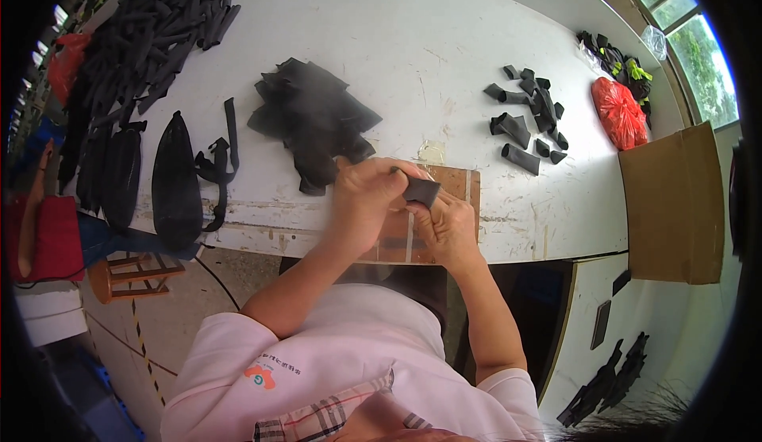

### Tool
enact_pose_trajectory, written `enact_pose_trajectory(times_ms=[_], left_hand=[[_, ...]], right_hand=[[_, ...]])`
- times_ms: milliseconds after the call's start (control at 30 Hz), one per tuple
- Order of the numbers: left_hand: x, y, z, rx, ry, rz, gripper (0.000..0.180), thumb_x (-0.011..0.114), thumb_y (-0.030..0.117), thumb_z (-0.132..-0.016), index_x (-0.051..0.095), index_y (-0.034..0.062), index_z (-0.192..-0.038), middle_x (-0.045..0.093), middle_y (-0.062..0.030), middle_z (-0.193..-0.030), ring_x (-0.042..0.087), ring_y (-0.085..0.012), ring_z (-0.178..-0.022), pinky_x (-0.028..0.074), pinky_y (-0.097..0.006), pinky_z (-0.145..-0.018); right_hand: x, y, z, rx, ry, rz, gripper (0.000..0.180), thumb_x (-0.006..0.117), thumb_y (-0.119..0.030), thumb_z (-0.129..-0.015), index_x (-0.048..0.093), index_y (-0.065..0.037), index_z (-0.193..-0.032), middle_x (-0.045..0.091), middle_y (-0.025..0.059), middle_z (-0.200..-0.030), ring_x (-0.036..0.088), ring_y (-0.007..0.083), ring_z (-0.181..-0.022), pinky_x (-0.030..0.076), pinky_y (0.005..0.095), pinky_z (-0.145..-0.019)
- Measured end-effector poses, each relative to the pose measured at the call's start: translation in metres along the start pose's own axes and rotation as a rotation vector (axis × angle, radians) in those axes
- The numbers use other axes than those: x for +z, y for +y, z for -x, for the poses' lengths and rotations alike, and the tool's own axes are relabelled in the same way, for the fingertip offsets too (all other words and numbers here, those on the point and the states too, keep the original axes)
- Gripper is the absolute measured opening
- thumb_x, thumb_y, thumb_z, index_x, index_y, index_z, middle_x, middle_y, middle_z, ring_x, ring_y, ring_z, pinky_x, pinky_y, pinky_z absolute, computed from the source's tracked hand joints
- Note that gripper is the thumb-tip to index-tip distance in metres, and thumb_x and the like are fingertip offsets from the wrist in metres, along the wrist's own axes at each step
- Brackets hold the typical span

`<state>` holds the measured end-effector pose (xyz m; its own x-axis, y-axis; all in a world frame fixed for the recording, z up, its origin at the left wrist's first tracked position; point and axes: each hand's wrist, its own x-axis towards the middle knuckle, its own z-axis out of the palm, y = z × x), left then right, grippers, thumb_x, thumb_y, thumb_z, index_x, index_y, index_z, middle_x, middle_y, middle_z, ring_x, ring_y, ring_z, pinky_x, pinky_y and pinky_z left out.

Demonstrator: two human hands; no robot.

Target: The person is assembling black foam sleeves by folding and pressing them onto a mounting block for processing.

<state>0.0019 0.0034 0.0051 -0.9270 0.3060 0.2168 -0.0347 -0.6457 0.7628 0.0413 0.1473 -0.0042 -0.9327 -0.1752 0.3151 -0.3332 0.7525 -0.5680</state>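
Head view: both my hands on one black strip

Head view shows my left hand (367, 196) and right hand (448, 223) pinching a small black fabric strip (420, 191) between them above the table edge (262, 235). Its long axis runs roughly left to right, equally near both hands. Soft, matte, flat. Beyond lies a limp black fabric heap (311, 120).

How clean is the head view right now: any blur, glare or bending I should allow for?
Head view: fisheye bends the white table edges and blacks out the corners; both hands, the left hand and the right hand, are slightly motion-soft around the small black piece; windows at upper right are bright; a hazy smear veils the black fabric pile.
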Motion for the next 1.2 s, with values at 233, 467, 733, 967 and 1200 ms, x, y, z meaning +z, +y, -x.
enact_pose_trajectory(times_ms=[233, 467, 733, 967, 1200], left_hand=[[-0.087, -0.015, 0.005, 0.171, 0.725, -0.982, 0.027, 0.060, 0.015, -0.079, 0.055, 0.0006, -0.101, 0.058, -0.0115, -0.096, 0.055, -0.0191, -0.082, 0.045, -0.028, -0.072], [-0.169, -0.038, -0.006, -0.221, 0.772, -1.386, 0.024, 0.066, 0.017, -0.069, 0.062, 0.0005, -0.086, 0.061, -0.0139, -0.076, 0.059, -0.0268, -0.073, 0.045, -0.036, -0.067], [-0.122, 0.006, 0.020, 0.165, 0.484, -0.999, 0.008, 0.062, 0.000, -0.073, 0.059, -0.0028, -0.080, 0.057, -0.0040, -0.076, 0.051, -0.0081, -0.064, 0.041, -0.020, -0.059], [-0.109, 0.016, 0.036, 0.003, 0.348, -0.608, 0.010, 0.058, -0.005, -0.075, 0.060, -0.0018, -0.084, 0.056, -0.0016, -0.089, 0.054, -0.0082, -0.074, 0.044, -0.020, -0.065], [-0.111, 0.043, 0.024, -0.023, 0.309, -0.676, 0.023, 0.056, 0.009, -0.082, 0.056, -0.0017, -0.103, 0.059, -0.0046, -0.090, 0.054, -0.0075, -0.071, 0.042, -0.019, -0.064]], right_hand=[[-0.051, -0.008, -0.024, 0.236, -0.056, -0.737, 0.032, 0.052, -0.029, -0.086, 0.057, -0.002, -0.071, 0.053, 0.0044, -0.054, 0.048, 0.0141, -0.047, 0.037, 0.0286, -0.043], [-0.021, 0.016, 0.001, 0.666, 0.299, -0.425, 0.061, 0.038, -0.052, -0.087, 0.056, 0.005, -0.074, 0.050, 0.0055, -0.054, 0.043, 0.0092, -0.049, 0.033, 0.0231, -0.045], [0.048, -0.052, 0.007, 0.235, 0.061, -0.274, 0.022, 0.060, -0.017, -0.078, 0.056, 0.001, -0.089, 0.055, 0.0128, -0.072, 0.056, 0.0273, -0.069, 0.045, 0.0363, -0.061], [0.100, -0.029, -0.039, 0.331, 0.210, -0.725, 0.019, 0.068, -0.008, -0.070, 0.058, -0.002, -0.085, 0.056, 0.0075, -0.070, 0.055, 0.0206, -0.068, 0.045, 0.0301, -0.061], [0.081, -0.032, -0.048, 0.082, 0.094, -0.433, 0.011, 0.065, -0.002, -0.068, 0.060, 0.001, -0.078, 0.061, 0.0100, -0.076, 0.057, 0.0236, -0.069, 0.046, 0.0300, -0.061]])
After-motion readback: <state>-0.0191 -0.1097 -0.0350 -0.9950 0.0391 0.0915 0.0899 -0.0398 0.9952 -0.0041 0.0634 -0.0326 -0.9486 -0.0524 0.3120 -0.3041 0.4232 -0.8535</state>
